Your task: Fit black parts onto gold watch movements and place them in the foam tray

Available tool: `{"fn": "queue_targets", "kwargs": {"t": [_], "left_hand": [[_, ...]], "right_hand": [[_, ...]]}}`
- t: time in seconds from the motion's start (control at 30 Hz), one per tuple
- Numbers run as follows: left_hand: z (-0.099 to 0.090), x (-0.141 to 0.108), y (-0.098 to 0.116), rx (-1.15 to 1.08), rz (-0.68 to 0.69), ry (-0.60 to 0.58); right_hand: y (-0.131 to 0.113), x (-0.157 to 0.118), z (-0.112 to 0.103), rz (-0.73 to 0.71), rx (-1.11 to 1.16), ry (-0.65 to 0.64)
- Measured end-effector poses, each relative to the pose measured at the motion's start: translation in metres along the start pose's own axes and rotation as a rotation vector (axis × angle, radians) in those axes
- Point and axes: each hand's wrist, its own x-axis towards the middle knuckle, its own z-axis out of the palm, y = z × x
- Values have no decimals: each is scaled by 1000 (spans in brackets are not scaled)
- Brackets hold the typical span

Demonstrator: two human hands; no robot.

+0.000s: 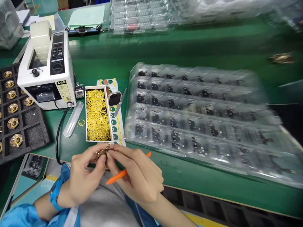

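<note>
Just in front of my body, my left hand [86, 176] pinches a small round metallic part [101, 153] between thumb and fingers. My right hand [139, 178] is closed too, its fingertips meeting that part from the other side. An orange pointed stick [117, 176] is tucked through the right hand's fingers, one tip pointing down left, the other showing above the knuckles. The fingers cover much of the round part. Right beyond my hands stands a white box [86, 113] of thin yellow rings [97, 116].
A white tape dispenser [62, 91] stands at left, beside a black foam tray [35, 121] with round gold parts. At right lies a large clear plastic tray [165, 151] holding small black parts. A smartwatch [114, 98], tweezers [120, 102] and clear plastic strip [73, 119] surround the box.
</note>
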Motion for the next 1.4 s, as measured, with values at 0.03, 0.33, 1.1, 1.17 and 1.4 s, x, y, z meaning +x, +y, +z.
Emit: {"fn": "queue_targets", "kwargs": {"t": [0.03, 0.33, 1.1, 1.17, 1.4], "left_hand": [[0, 1, -1, -21, -28, -14], [-14, 16, 0, -269, -313, -155], [-18, 22, -5, 12, 43, -157], [-19, 20, -12, 204, 328, -3], [-31, 14, -24, 617, 784, 135]], "right_hand": [[-1, 0, -1, 37, 11, -12], [11, 21, -41, 398, 436, -369], [4, 16, -31, 745, 673, -635], [1, 17, -26, 857, 697, -540], [-8, 4, 0, 978, 1023, -372]]}}
